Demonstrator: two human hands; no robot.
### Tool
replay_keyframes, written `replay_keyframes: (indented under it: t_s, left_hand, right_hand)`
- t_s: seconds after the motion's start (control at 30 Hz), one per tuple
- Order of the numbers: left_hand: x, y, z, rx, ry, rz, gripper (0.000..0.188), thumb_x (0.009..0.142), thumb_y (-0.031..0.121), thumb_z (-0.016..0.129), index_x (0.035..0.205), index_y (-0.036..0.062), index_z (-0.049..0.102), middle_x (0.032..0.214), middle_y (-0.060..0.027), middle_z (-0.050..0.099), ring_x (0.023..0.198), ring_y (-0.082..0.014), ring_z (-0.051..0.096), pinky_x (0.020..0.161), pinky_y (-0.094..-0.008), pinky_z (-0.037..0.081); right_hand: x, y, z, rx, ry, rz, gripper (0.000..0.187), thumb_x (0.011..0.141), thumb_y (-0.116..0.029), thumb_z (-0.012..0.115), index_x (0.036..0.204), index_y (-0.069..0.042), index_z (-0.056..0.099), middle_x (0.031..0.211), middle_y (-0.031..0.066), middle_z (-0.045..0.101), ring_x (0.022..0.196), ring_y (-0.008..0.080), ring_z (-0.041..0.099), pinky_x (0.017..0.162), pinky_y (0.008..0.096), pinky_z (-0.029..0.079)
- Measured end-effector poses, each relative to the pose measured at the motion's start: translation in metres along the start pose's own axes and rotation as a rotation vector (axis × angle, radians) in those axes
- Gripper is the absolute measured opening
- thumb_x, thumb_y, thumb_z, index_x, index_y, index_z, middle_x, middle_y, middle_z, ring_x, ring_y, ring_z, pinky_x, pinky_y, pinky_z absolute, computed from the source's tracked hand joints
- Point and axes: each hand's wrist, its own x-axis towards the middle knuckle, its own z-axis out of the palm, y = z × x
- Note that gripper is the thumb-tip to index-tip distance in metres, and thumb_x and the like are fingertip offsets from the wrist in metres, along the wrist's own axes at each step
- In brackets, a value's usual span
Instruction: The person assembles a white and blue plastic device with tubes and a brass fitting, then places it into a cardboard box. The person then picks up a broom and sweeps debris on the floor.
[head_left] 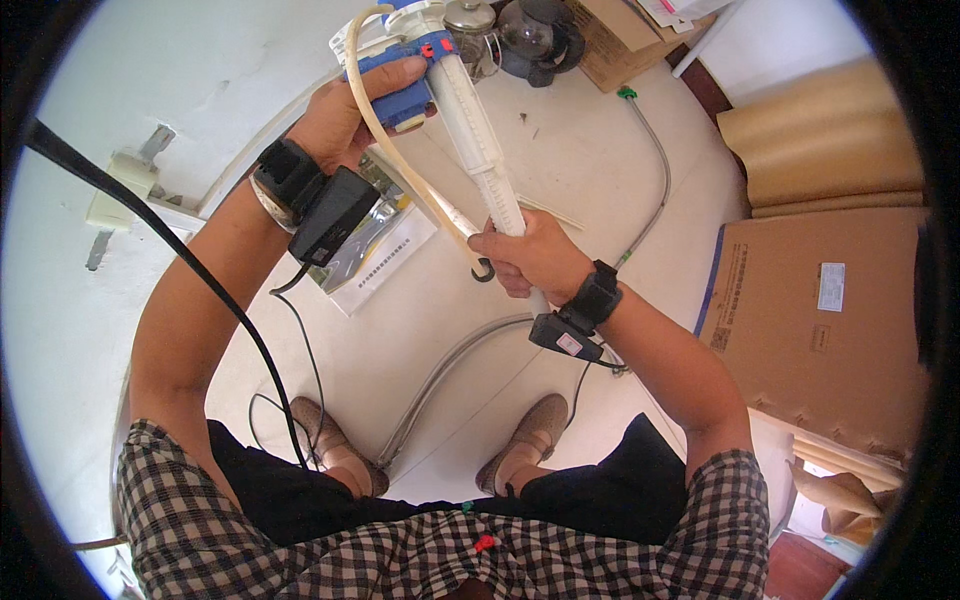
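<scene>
Both hands hold a toilet fill valve (465,115), a long white ribbed plastic shaft with blue parts at its upper end. My left hand (350,105) is closed round the blue part, thumb lying across its top. Lower down, my right hand (545,258) grips the shaft, whose bottom end pokes out below the fist. A thin cream hose (380,130) loops from the valve's head down past my left hand to my right fingers. At its lower end, a small black hook (482,270) hangs beside them.
A grey braided hose (425,375) curves over the floor between my feet; another hose (665,150) with a green end lies farther right. Large cardboard boxes (770,320) stand at right. Glass jars (540,40) sit at the back. A printed sheet (385,255) lies below my left wrist.
</scene>
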Motion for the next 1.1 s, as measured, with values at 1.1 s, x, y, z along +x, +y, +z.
replay_keyframes:
  t_s: [1.1]
  left_hand:
    - [-0.001, -0.015, -0.003, -0.122, -0.083, 0.056, 0.06, 0.083, 0.031, 0.077, 0.13, 0.0032, 0.051, 0.116, -0.0134, 0.064, 0.103, -0.0235, 0.067, 0.087, -0.037, 0.06]
  right_hand:
    - [-0.005, -0.005, -0.009, 0.083, -0.126, 0.096, 0.021, 0.087, -0.018, 0.07, 0.088, -0.009, 0.051, 0.057, -0.004, 0.041, 0.042, 0.0075, 0.037, 0.039, 0.0263, 0.03]
